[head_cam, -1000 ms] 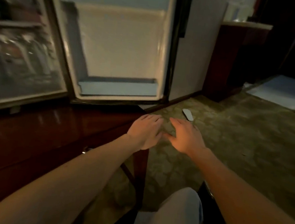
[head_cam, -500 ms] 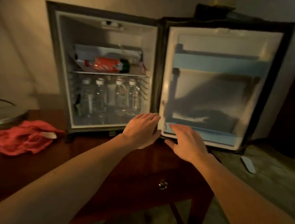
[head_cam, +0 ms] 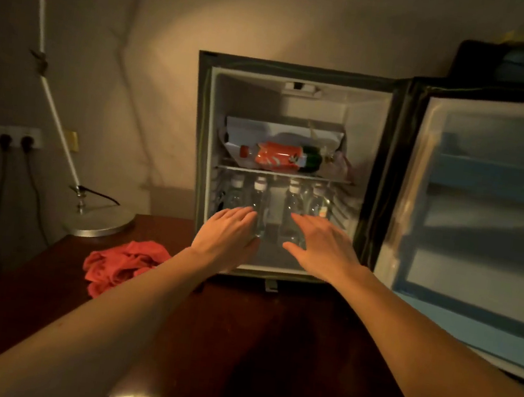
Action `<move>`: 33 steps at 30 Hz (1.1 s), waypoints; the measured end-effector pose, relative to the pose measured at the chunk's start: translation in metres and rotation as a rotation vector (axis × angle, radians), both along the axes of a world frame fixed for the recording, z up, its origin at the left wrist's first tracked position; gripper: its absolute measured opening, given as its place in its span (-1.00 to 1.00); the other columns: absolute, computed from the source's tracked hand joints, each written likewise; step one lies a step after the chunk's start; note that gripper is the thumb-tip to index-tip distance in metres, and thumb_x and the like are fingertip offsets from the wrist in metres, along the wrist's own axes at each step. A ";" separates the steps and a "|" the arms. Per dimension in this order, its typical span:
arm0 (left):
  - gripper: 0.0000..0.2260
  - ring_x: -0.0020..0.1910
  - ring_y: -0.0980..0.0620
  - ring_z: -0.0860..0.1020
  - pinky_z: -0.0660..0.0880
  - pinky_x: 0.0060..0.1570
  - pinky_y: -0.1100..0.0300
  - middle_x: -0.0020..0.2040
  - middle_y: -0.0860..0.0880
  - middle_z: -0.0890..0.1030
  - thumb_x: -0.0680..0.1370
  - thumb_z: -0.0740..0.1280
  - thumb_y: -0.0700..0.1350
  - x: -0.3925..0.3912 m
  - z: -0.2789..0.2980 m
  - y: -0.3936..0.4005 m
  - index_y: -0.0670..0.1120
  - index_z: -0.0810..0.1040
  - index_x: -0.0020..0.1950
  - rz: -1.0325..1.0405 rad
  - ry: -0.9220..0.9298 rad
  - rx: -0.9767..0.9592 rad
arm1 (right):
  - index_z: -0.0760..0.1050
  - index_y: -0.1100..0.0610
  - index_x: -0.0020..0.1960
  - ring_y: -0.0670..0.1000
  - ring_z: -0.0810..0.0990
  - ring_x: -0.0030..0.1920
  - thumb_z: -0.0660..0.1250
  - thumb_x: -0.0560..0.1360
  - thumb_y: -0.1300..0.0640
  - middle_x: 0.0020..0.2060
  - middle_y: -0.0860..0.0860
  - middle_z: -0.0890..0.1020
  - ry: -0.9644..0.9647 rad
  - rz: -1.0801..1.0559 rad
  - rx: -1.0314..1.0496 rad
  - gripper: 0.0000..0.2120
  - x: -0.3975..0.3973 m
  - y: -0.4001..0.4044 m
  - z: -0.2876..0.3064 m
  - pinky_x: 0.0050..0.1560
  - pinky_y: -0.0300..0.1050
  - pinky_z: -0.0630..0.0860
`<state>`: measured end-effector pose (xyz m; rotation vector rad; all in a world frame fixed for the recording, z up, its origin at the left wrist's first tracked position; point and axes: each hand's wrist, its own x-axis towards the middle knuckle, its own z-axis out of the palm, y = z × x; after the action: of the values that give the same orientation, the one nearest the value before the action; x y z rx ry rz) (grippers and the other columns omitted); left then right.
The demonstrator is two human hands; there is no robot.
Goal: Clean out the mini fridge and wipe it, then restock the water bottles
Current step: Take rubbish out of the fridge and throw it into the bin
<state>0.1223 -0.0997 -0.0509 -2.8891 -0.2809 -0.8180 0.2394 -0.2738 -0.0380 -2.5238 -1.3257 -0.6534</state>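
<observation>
Reaching into the open mini fridge [head_cam: 206,158] on the table [head_cam: 268,347], both hands go for the water bottles [head_cam: 260,204] on its floor. Nothing looks emptied or wiped yet; a soda bottle [head_cam: 279,157] lies on the shelf, a red cloth [head_cam: 120,263] waits beside. Left hand [head_cam: 226,237] and right hand [head_cam: 321,245] are spread, each grip holding nothing.
</observation>
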 end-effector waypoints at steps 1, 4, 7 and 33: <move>-0.57 0.37 -0.09 0.45 0.33 0.34 0.04 0.38 -0.10 0.49 0.58 0.28 0.05 0.002 0.003 0.008 -0.14 0.43 0.37 0.004 -0.007 0.002 | 0.18 0.00 0.54 0.02 0.33 0.42 0.23 0.56 -0.22 0.42 -0.03 0.40 0.001 -0.001 0.001 -0.37 0.004 0.008 0.003 0.36 -0.03 0.30; -0.56 0.36 -0.08 0.47 0.35 0.34 0.05 0.36 -0.09 0.50 0.58 0.28 0.07 0.009 0.013 0.029 -0.11 0.43 0.39 0.027 -0.034 0.023 | 0.18 0.01 0.53 0.06 0.38 0.38 0.22 0.57 -0.21 0.39 0.01 0.43 0.002 -0.004 0.005 -0.38 0.017 0.026 0.012 0.34 0.01 0.33; -0.58 0.30 -0.07 0.50 0.38 0.31 0.07 0.32 -0.08 0.53 0.57 0.28 0.08 0.021 0.025 0.048 -0.10 0.44 0.36 0.037 -0.065 0.035 | 0.21 -0.02 0.52 0.10 0.42 0.35 0.23 0.55 -0.23 0.38 0.03 0.44 0.006 -0.010 0.019 -0.38 0.035 0.041 0.024 0.29 0.03 0.40; -0.42 0.48 -0.12 0.23 0.21 0.42 -0.07 0.54 -0.06 0.23 0.55 0.30 0.19 0.164 0.111 0.084 -0.02 0.27 0.49 -0.008 -0.096 0.056 | -0.07 0.07 0.58 0.18 0.35 0.42 0.37 0.50 0.12 0.45 0.15 0.32 0.267 -0.069 0.339 -0.18 0.177 0.068 0.096 0.39 0.09 0.36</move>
<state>0.2860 -0.0159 0.0598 -2.8057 -0.2516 -0.9524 0.4167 -0.2054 0.0578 -2.2920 -0.9515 -0.4845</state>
